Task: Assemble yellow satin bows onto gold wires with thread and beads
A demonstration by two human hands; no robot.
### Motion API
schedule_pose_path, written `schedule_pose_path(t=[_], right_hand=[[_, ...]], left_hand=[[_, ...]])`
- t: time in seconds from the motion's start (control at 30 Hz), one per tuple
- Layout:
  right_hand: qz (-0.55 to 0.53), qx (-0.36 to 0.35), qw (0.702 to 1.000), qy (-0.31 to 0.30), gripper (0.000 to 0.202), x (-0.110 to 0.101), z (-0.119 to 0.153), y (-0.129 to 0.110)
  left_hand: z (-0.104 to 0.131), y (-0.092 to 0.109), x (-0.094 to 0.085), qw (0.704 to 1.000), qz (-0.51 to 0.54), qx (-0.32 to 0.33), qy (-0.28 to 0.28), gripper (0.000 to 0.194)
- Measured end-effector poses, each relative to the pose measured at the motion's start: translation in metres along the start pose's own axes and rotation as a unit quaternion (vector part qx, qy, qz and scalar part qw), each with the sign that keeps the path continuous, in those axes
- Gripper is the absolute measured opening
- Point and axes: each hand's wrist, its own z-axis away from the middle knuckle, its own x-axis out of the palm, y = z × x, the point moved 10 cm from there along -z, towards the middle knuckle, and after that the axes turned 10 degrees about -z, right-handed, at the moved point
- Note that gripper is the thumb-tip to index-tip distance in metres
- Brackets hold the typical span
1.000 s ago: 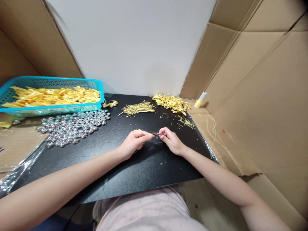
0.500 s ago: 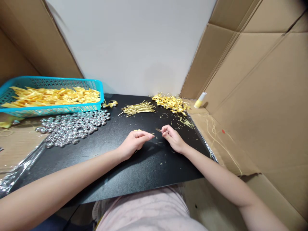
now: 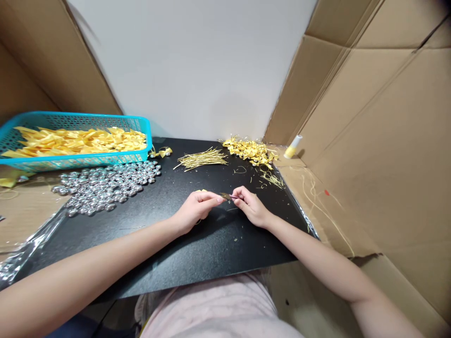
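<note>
Over the middle of the black table (image 3: pixel 155 244), my left hand (image 3: pixel 199 209) is pinched closed, with a bit of yellow ribbon and thin cord showing around its fingers. My right hand (image 3: pixel 250 205) is closed on a small pair of scissors (image 3: pixel 228 196), whose blades point left and reach the fingertips of my left hand. Behind my hands lies a bundle of gold ties (image 3: pixel 202 158). A pile of yellow bows with silver beads (image 3: pixel 250 151) is at the back right, with cut cord scraps (image 3: pixel 273 179) in front of it.
A turquoise basket (image 3: pixel 79 159) of yellow ribbon bows stands at the back left. Many silver beads (image 3: pixel 105 188) are spread before it. A white and yellow spool (image 3: pixel 293 146) stands at the right, near a cardboard wall (image 3: pixel 384 141). Loose cord lies on the right side.
The scissors in my right hand have come left to the fingertips of my left hand, and more of the blades shows. My left hand has barely moved.
</note>
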Motion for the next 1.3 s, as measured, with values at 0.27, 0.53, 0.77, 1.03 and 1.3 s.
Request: schedule_pose_path(t=[0.27,0.53,0.77,1.03,1.3], right_hand=[[0.003,0.007,1.000,0.004,0.037,0.0001,0.0005,0.0029],[0.001,-0.001,1.000,0.005,0.035,-0.0006,0.0002,0.0012],[0.000,0.002,1.000,0.006,0.035,-0.0003,0.0003,0.0014],[-0.004,0.001,1.000,0.005,0.034,-0.0006,0.0004,0.0025],[-0.001,-0.001,1.000,-0.002,0.032,0.0010,0.0006,-0.0005]], left_hand=[[-0.0023,-0.0020,0.0003,1.000,-0.002,0.000,-0.002,0.041],[-0.0018,-0.0034,0.0000,1.000,-0.007,-0.004,-0.005,0.041],[-0.0022,-0.0035,0.0000,1.000,-0.004,-0.004,-0.002,0.041],[-0.0015,-0.0018,0.0001,1.000,-0.008,-0.006,-0.002,0.041],[-0.0004,0.0003,0.0005,1.000,-0.015,-0.006,0.000,0.039]])
